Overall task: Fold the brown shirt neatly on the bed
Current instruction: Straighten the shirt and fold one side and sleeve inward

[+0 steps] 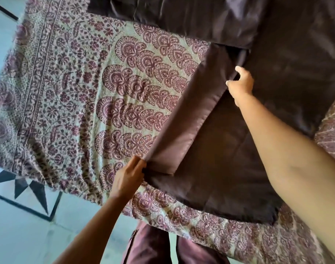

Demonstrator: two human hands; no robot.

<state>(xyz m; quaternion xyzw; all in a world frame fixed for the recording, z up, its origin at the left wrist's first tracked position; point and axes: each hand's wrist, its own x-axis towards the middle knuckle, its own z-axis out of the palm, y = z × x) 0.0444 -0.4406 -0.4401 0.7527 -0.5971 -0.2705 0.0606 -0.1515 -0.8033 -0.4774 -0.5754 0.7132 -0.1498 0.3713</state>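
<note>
The brown shirt (229, 153) is lying spread over the right half of the bed (71, 96), a dark, smooth fabric with a faint sheen, showing soft creases in its upper part. Its main panel is running as a long slanted shape from the near edge of the bed up and away toward the top right of the view. Along its left side a narrow strip is being turned over onto the body, forming a lighter, satiny band with a straight folded edge; this band's long axis is lying on a diagonal, from lower left to upper right.

The left hand (127, 178) is pinching the near end of that band, thumb and fingers closed on the cloth at the corner. The right hand (241, 84) is reaching out on a bare forearm to the far end of the band, its fingers curled around the fold's edge and gripping it.

Under the shirt a patterned bedspread (124, 77) is covering the bed, a beige woven cloth printed with maroon fan-shaped scallops and a floral border. Beyond the bed's edge a pale tiled floor (19, 225) with dark triangular inlays is showing.
</note>
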